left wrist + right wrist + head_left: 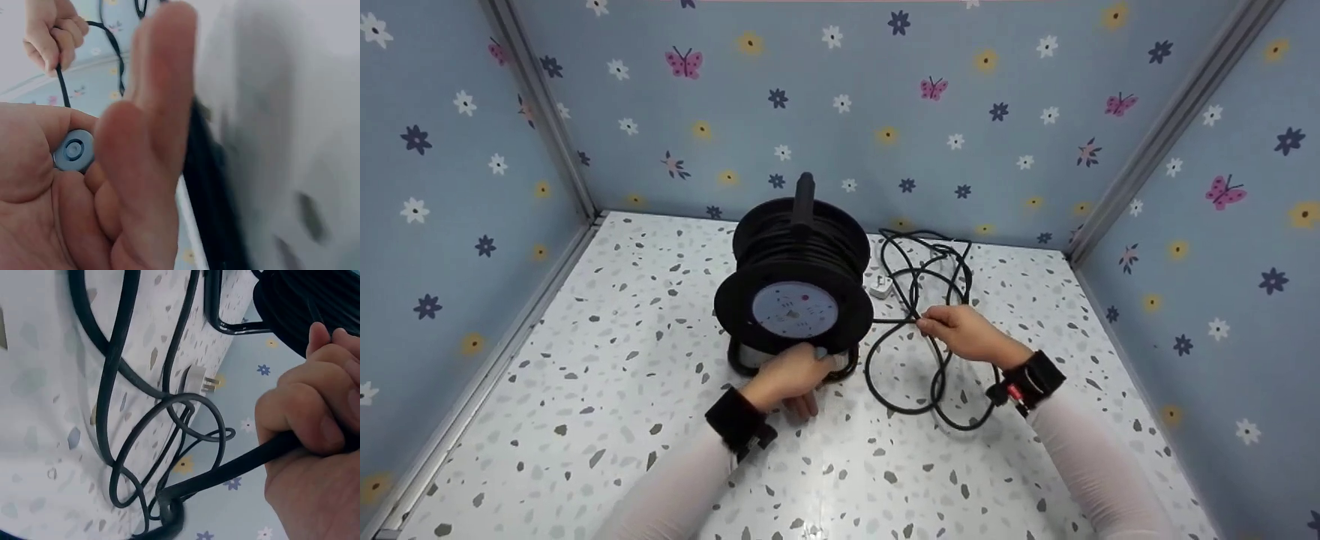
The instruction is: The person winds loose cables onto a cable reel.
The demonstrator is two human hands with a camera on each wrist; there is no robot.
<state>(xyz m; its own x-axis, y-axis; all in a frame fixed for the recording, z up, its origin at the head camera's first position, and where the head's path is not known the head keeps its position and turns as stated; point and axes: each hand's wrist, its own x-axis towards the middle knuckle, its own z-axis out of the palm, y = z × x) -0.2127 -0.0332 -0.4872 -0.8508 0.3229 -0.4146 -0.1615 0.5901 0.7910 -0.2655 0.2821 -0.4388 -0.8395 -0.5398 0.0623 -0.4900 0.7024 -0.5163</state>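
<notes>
My left hand [789, 375] grips the grey knob [73, 150] at the near face of the cable reel [795, 281]; my right hand [964, 332] pinches the loose black cable [915, 379], most of it unwound on the tabletop [607, 360].

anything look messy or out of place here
Yes: much of the black cable lies off the cable reel, in loose crossed loops on the table to its right, around the white plug. Nothing looks damaged.

Cable reel [795, 289] mid-table [585, 390] — loose cord [919, 337] to its right, plug [881, 286] between them.
</notes>
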